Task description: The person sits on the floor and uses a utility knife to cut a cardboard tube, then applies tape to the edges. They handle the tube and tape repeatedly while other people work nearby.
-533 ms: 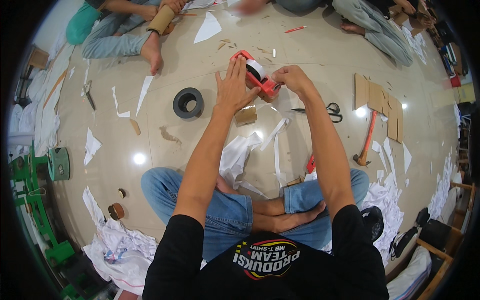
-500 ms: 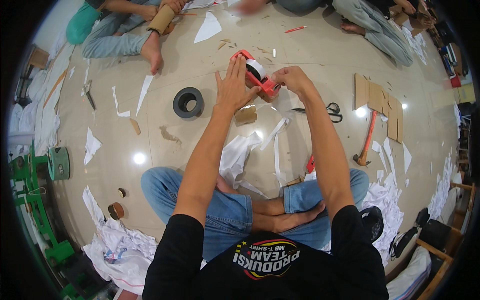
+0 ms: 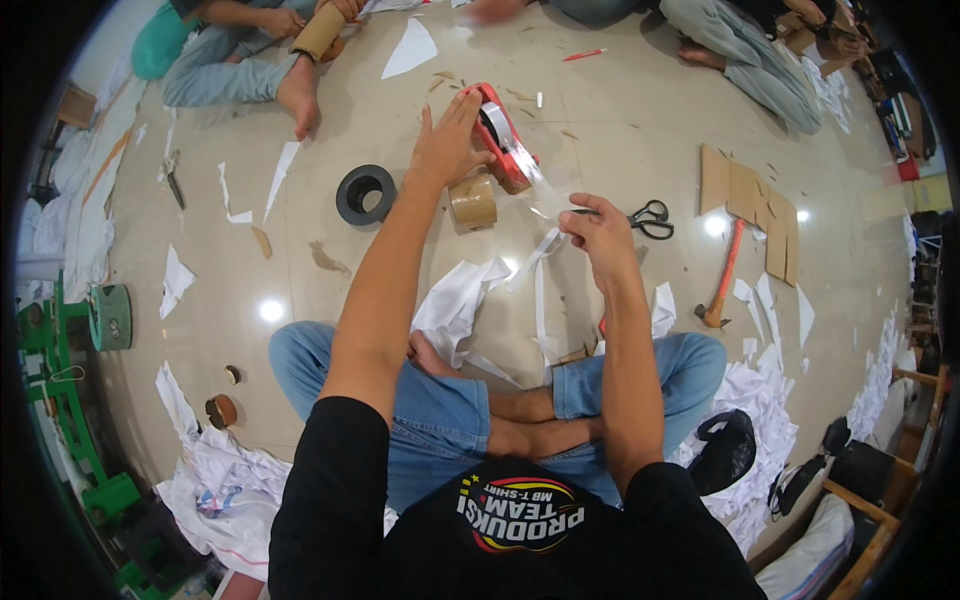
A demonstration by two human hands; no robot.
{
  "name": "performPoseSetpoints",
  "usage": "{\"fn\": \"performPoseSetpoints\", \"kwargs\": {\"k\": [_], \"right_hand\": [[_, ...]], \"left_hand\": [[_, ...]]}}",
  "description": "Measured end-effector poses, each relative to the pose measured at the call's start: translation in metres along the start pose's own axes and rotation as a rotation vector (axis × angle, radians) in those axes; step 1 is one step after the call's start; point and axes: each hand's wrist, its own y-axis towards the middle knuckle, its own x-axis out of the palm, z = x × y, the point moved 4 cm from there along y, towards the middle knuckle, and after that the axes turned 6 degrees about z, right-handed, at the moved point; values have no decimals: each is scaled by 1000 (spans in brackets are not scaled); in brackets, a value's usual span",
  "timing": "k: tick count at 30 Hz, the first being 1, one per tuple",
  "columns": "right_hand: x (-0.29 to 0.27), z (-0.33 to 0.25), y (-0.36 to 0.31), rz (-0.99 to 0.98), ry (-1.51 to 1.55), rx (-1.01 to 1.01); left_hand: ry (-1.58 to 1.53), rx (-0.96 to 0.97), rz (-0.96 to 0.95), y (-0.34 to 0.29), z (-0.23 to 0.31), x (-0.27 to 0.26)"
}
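Red tape dispenser: this stood on the tiled floor, upper centre of the frame, with a tape roll in it.
Dispenser's long axis: it slanted from upper left to lower right, and the clear tape strip ran on along roughly that line, off its lower end.
Left hand: the nearer one to the dispenser, this hand lay against its left side, fingers spread; how firmly it held could not be told.
Right hand: well apart from the left, lower and further right, this hand had thumb and forefinger pinched on the strip's free end.
Key relation: the dispenser lay up and to the left of the right hand, the strip bridging the gap between them.
Brown tape roll: just below the left hand.
Black ring: left of the left forearm.
Black-handled scissors: just right of the right hand, blades partly hidden behind it.
White fabric: centre of the frame, between the forearms.
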Motion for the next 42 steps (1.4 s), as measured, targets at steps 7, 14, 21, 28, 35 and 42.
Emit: {"fn": "performPoseSetpoints", "kwargs": {"k": [7, 14, 21, 28, 35, 42], "right_hand": [[-39, 9, -53, 52, 57, -15], [-47, 31, -57, 63, 64, 33], [-49, 29, -57, 39, 89, 51], [-49, 28, -58, 30, 80, 70], [-51, 30, -50, 7, 23, 90], [-53, 29, -44, -62, 7, 84]], "left_hand": [[-2, 25, -11, 4, -7, 3], [-17, 37, 19, 3, -6, 8], [7, 43, 12, 3, -4, 10], [-459, -369, 355, -23, 19, -12], [-1981, -966, 139, -96, 129, -10], [-2076, -1248, 114, -68, 132, 65]]}}
